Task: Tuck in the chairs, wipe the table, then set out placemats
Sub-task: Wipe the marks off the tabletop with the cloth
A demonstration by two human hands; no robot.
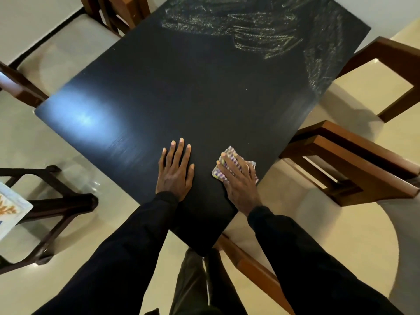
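- Right now your left hand (176,171) lies flat on the table (181,87), fingers straight and spread, holding nothing.
- Your right hand (241,180) presses the cloth (227,153) against the tabletop with flat fingers. It pins the cloth and does not grip it.
- That cloth sits near the table's right edge, close to the corner by you.
- A sideways stroke from there could carry the cloth over the edge, and with no fingers curled round it, it would likely drop to the floor.
- A flat palm can also let the cloth bunch or slide out from under you, so part of the stroke wipes nothing.
- Pale streaks (261,30) cover the far right of the table. I cannot tell whether they are damp marks or residue. They are well away from your hands, so you could easily skip them or have to stretch for them.
- Leaning on the left palm may leave prints on the dark top, and they will show in the glare.
- The chair (354,160) on your right looks to stand out from the table. You could knock it if you step round to reach the far corner.
- No placemat is on the table yet, and mats laid on a wet top could stick or trap moisture.
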